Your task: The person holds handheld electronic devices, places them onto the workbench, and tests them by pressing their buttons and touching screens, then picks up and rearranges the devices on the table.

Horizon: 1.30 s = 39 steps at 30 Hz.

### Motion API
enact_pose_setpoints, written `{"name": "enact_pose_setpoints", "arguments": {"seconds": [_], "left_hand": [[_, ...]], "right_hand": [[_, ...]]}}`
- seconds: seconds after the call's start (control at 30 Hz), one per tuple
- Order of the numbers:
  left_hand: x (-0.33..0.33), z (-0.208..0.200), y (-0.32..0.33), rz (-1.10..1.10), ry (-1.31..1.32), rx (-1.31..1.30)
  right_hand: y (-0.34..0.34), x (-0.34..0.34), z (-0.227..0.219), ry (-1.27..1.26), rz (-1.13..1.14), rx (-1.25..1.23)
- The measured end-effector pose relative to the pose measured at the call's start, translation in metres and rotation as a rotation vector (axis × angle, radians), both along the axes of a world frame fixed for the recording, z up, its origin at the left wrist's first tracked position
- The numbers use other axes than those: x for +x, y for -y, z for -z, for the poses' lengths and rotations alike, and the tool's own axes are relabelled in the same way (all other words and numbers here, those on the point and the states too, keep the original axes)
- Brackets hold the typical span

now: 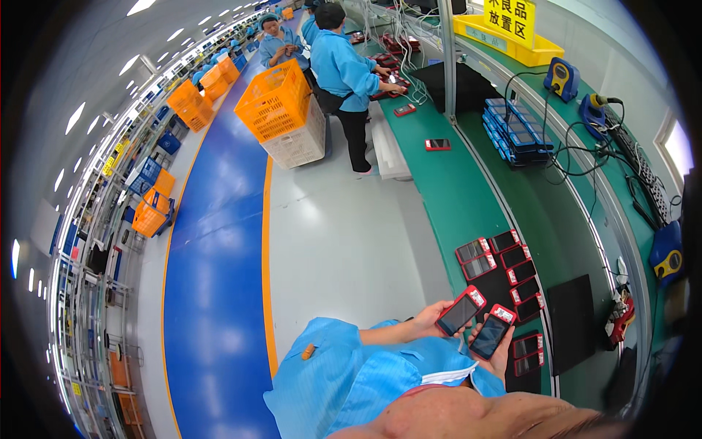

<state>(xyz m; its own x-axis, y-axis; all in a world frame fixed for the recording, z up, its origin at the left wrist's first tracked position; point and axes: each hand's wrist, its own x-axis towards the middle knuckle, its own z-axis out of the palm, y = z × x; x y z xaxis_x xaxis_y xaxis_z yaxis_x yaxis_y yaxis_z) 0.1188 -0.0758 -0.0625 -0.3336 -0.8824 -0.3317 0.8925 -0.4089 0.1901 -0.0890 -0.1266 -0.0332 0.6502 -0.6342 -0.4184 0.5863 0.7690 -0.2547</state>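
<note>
My left hand (427, 320) is closed round the side of a red handheld device (459, 314), phone-shaped, with a dark screen and a white label at its top end. In my right hand (500, 361) is a second red handheld device (490, 336) of the same kind, also screen up. Both are tilted and close together, near the green bench's edge. Just beyond them, several like devices (475, 256) lie in rows on a black mat (494, 287). Two more devices (527, 353) lie on the bench to the right of my right hand.
The green bench (457, 194) runs away from me, with a lone device (438, 145) farther along. Blue trays (517, 132) are stacked beside a metal post (447, 66). Blue-and-yellow soldering stations (561, 79) and cables line the shelf. A co-worker (342, 62) stands near orange crates (274, 102).
</note>
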Motion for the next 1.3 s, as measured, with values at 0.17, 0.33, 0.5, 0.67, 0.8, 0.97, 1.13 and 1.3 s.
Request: {"name": "enact_pose_setpoints", "arguments": {"seconds": [0.17,0.33,0.5,0.67,0.8,0.97,1.13,1.3], "left_hand": [[0.041,0.001,-0.012,-0.004,-0.075,-0.042],[0.085,-0.004,-0.031,-0.045,-0.078,-0.005],[0.128,0.000,-0.055,-0.098,-0.068,-0.125],[0.160,0.002,-0.081,-0.171,-0.088,-0.138],[0.177,-0.001,-0.100,-0.209,-0.081,-0.161],[0.191,-0.011,-0.118,-0.219,-0.054,-0.138],[0.198,-0.011,-0.128,-0.198,-0.045,-0.135],[0.206,-0.008,-0.124,-0.176,-0.026,-0.109]], "right_hand": [[-0.014,0.041,-0.002,-0.034,-0.026,-0.024],[-0.026,0.093,-0.016,-0.091,-0.034,-0.013],[-0.038,0.138,-0.020,-0.097,-0.100,-0.053],[-0.049,0.173,-0.020,-0.108,-0.205,-0.076],[-0.063,0.196,-0.029,-0.099,-0.252,-0.067],[-0.078,0.208,-0.027,-0.086,-0.254,-0.057],[-0.091,0.214,-0.025,-0.087,-0.245,-0.079],[-0.093,0.223,-0.038,-0.106,-0.178,-0.072]]}}
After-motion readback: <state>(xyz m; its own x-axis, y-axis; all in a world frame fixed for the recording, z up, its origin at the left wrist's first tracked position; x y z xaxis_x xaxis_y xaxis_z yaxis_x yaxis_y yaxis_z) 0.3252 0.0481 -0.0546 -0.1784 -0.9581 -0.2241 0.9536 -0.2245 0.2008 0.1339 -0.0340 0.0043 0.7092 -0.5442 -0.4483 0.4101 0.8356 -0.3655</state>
